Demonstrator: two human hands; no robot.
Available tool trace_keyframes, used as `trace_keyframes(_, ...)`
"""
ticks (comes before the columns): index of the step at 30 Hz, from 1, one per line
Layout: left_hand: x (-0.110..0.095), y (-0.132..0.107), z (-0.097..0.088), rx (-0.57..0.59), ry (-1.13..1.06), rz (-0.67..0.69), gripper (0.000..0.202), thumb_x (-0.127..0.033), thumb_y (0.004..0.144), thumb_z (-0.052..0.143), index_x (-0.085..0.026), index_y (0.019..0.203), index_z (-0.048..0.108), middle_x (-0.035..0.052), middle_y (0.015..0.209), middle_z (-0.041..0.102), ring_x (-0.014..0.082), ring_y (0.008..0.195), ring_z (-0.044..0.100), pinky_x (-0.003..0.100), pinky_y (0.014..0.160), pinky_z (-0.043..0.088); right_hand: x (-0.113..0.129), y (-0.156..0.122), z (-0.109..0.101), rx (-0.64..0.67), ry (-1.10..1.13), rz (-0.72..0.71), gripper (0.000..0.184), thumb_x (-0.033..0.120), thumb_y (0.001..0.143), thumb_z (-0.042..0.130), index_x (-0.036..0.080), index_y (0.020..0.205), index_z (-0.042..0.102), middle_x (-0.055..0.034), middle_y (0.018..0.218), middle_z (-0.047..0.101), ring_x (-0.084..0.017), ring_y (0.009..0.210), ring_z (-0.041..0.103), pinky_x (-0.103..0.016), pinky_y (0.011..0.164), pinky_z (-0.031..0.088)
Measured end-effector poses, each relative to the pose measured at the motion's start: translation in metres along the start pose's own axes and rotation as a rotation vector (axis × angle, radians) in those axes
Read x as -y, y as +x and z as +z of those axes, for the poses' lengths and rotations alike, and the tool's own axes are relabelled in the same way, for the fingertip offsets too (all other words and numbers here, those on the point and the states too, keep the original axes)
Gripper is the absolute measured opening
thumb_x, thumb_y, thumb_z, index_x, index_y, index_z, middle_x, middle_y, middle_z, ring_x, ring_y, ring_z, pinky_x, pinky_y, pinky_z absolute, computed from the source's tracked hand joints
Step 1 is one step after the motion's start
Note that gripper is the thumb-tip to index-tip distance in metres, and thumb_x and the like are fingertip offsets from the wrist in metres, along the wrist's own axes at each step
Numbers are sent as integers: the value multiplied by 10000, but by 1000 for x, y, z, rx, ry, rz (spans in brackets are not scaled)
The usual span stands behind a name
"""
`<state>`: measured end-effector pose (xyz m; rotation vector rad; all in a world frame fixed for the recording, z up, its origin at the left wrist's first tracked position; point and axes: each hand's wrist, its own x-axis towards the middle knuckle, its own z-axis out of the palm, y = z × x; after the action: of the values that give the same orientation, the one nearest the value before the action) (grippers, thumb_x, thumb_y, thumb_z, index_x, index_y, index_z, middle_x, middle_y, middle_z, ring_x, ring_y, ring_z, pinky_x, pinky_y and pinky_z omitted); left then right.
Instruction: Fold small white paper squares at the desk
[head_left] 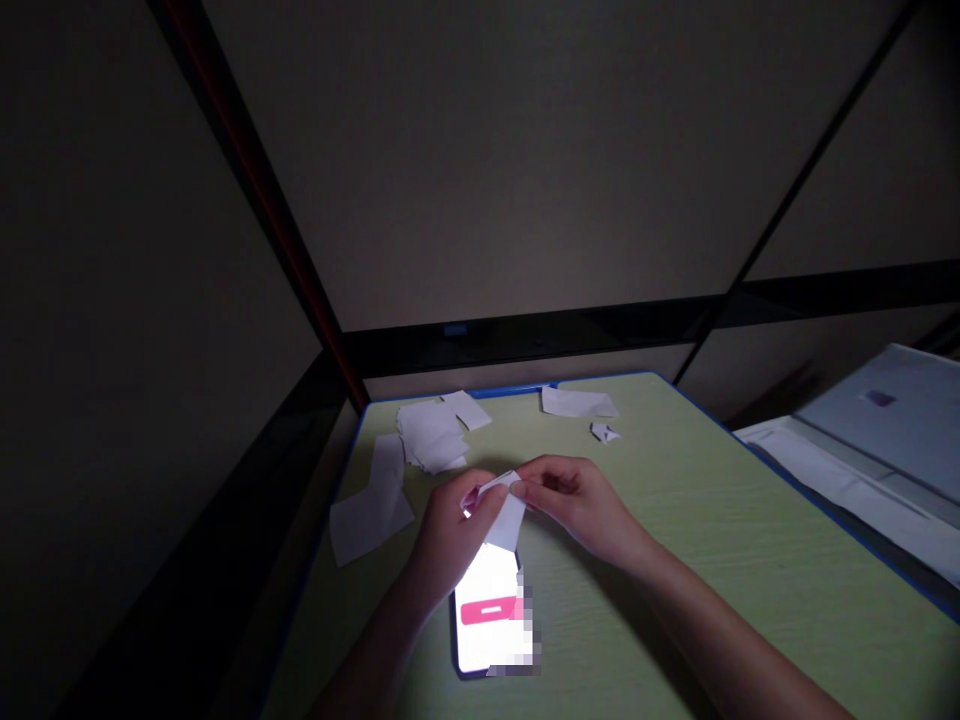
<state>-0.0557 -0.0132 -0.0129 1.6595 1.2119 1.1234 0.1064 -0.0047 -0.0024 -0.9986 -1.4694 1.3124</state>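
Both my hands hold one small white paper piece [508,515] above a pale green table [720,540]. My left hand [450,535] pinches its left edge, and my right hand [577,505] pinches its upper right edge. The paper looks partly folded. Just beneath my hands lies a lit phone [487,610] with a bright white screen and a pink bar. The room is dim.
A stack of white paper squares [431,437] lies at the table's far left, with larger sheets [371,510] beside it. Another sheet [577,402] and a small folded paper [604,432] lie at the far edge. A grey-white box [870,440] stands to the right.
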Motion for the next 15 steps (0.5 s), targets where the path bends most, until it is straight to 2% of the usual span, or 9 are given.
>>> trace_keyframes(4,1,0,-1,-9,19,25,177,-304,801,531,-156,743,610,-7,618,564,119,585,504,206,532,368,3,-1,1,-38,-93,-70,167,308,727,641,153,787,663,-8,664,617,-124,594,538,-257,551,420)
trace_keyframes(8,0,-1,-2,-23,28,102,151,-266,815,531,-173,817,650,19,765,655,140,703,578,216,626,411,6,-5,3,-144,-288,-282,90,253,747,624,175,782,654,-17,701,608,-146,650,544,-276,597,433)
trace_keyframes(15,-3,-2,-4,-72,143,293,129,-195,808,551,-172,859,667,39,842,680,149,785,611,231,717,446,7,-10,4,-178,-475,-538,70,214,777,602,197,821,654,-39,747,634,-169,708,575,-298,626,458)
